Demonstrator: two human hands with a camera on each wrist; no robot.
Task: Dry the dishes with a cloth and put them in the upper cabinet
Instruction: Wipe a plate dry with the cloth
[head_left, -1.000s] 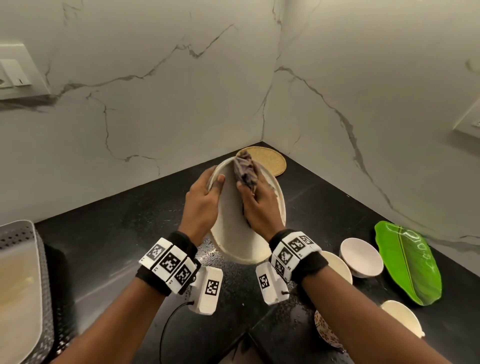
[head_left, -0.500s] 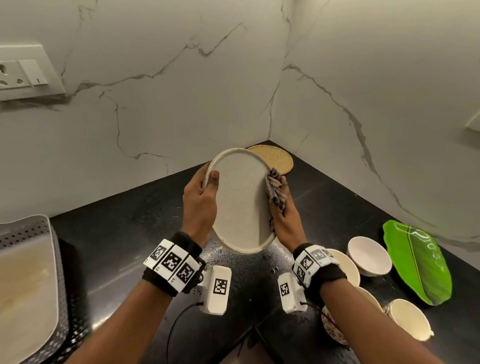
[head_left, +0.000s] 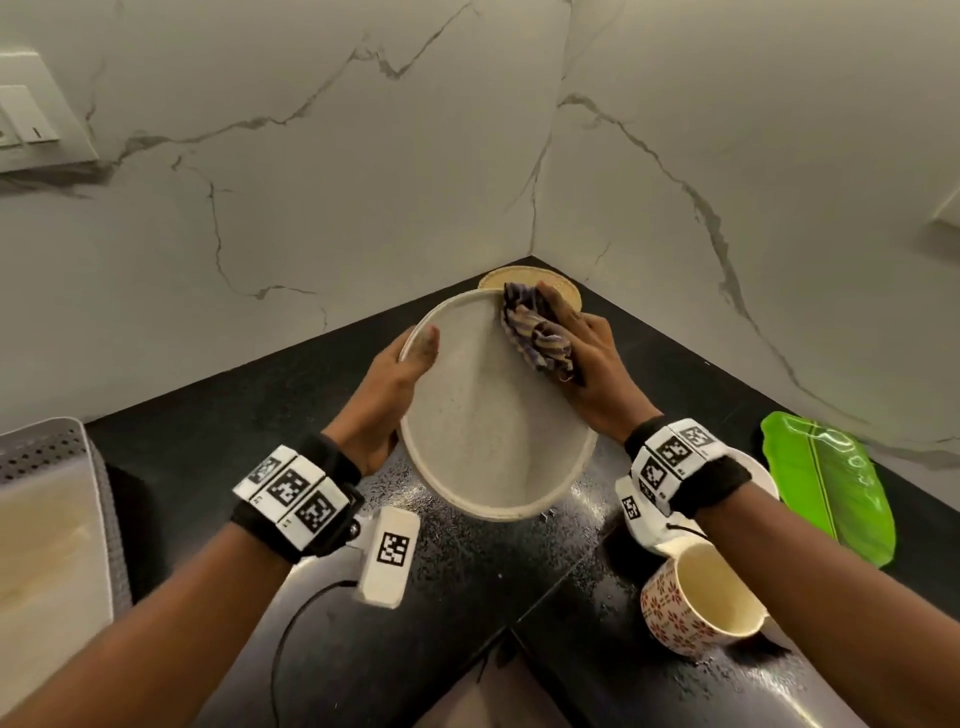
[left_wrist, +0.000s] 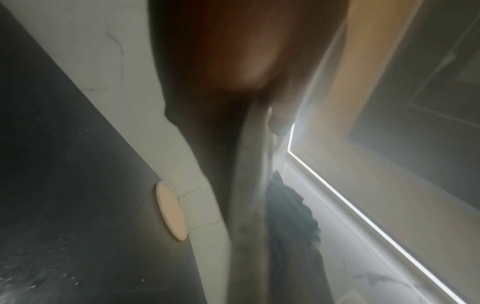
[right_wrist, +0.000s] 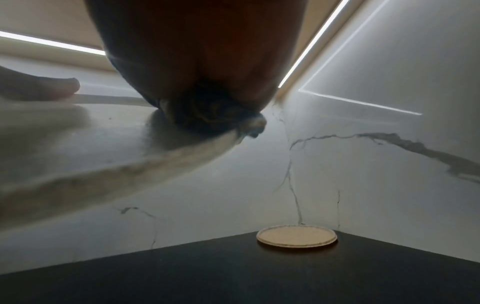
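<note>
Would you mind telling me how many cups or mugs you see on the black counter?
1: a cream mug with red flower print near the counter's front edge, under the right forearm. That arm may hide more.

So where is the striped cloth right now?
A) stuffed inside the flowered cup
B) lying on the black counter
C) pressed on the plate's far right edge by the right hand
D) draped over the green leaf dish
C: the right hand grips the cloth against the upper right rim of the plate, which the left hand holds.
</note>
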